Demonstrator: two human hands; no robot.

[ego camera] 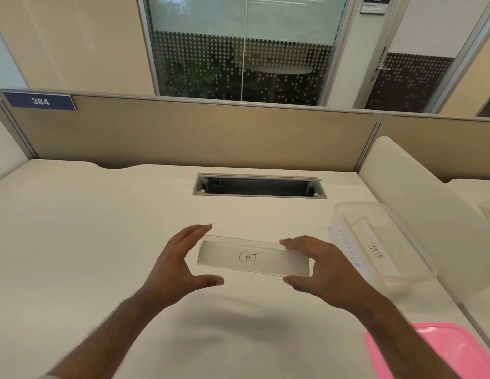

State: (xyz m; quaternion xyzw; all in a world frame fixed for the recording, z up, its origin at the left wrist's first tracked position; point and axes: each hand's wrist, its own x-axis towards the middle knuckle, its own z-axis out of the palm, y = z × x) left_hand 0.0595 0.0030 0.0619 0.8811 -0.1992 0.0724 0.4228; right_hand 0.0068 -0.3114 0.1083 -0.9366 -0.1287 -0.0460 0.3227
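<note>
The CAT nameplate (252, 258) lies crosswise mid-desk (101, 242); left hand (178, 263) and right hand (317, 266) flank its ends, fingers spread, gripping nothing.

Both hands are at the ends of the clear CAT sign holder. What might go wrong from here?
1. The clear acrylic sign holder marked CAT looks smooth, and the left hand and right hand flank only its ends, so it might slip or tilt on lifting.
2. The clear plastic tub with the BETA sign stands close beside the right hand, which might knock it.
</note>
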